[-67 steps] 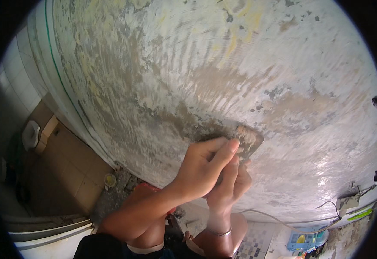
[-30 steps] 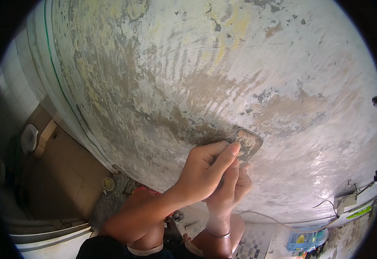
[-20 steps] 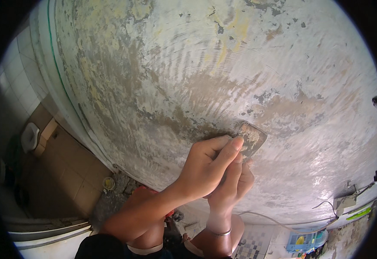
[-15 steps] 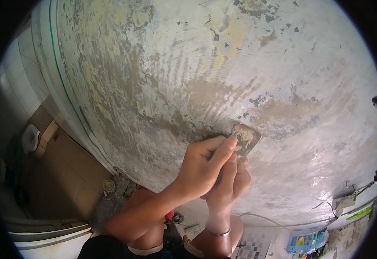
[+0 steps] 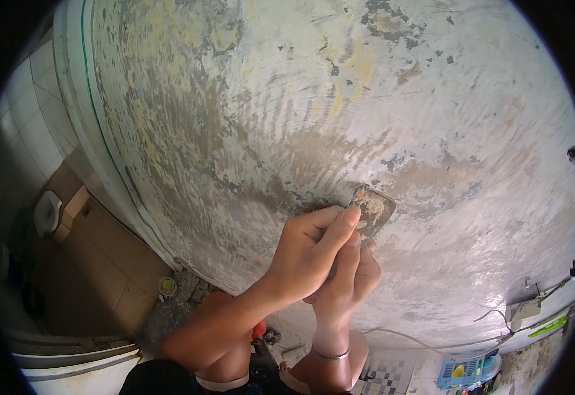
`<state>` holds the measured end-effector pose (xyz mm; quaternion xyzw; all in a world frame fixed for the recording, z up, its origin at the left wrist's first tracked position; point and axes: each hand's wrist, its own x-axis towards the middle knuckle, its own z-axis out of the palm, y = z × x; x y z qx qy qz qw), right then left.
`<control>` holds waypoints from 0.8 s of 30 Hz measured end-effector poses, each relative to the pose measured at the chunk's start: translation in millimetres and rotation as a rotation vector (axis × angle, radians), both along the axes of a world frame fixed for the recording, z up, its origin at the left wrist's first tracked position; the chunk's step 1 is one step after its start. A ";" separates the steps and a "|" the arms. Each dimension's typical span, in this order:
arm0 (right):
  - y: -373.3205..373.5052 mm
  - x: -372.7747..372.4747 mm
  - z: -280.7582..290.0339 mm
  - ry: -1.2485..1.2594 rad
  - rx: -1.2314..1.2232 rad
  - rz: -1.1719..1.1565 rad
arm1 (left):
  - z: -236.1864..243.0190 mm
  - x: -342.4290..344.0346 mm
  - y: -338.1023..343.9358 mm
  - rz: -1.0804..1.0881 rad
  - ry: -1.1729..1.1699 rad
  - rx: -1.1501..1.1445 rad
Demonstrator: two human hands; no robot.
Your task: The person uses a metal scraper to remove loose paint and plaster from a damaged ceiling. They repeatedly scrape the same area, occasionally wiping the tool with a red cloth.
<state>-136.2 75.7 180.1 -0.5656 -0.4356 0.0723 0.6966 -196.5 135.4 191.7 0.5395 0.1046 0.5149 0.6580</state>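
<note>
A flat scraper (image 5: pixel 376 209) rests with its far edge against a patchy wall (image 5: pixel 445 131), and pale residue coats its blade. My left hand (image 5: pixel 306 253) is closed round it, the thumb pressed on the near end of the blade. Just beside and below, my right hand (image 5: pixel 345 280) wraps the same scraper with curled fingers, a bracelet (image 5: pixel 332 355) on that wrist. Both hands hide the handle. Grey, brown and yellowish scraped patches mark the wall around the blade.
At the left, a door frame (image 5: pixel 80 112) borders a tiled room with a squat toilet (image 5: pixel 48 212). A small tub (image 5: pixel 167 286) stands on the debris-strewn floor. Lower right hold a cable (image 5: pixel 425 342), a blue basket (image 5: pixel 460 372) and a bright green object (image 5: pixel 547 327).
The scraper and both hands have shifted very slightly on the wall, and the blade's angle differs a little. Both hands keep their grip. The whole view has moved slightly.
</note>
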 end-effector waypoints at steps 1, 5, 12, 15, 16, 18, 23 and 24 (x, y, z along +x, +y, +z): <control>0.1 -0.9 0.2 0.031 0.001 -0.004 | 0.1 -0.3 -0.4 -0.009 -0.008 -0.019; 0.5 -2.6 2.2 0.058 0.000 -0.009 | -0.1 -1.5 -1.5 0.002 -0.013 -0.010; 2.6 -2.7 3.4 0.024 0.022 -0.045 | 0.1 0.3 -0.2 -0.018 -0.027 -0.028; 0.3 -3.7 3.0 0.176 0.011 0.051 | 1.3 0.4 -0.9 -0.011 -0.011 -0.018; 0.2 -2.8 3.4 0.135 0.013 0.030 | 2.1 0.7 -1.5 -0.009 -0.013 -0.016; 1.2 0.2 4.9 -0.057 0.021 -0.050 | 3.9 1.7 -1.3 -0.006 -0.018 0.002; 0.8 1.8 7.3 0.050 0.052 0.006 | 8.2 4.2 -2.9 -0.012 0.022 -0.013; 1.1 1.8 7.4 0.024 0.055 -0.014 | 8.7 4.4 -2.0 0.012 -0.007 0.010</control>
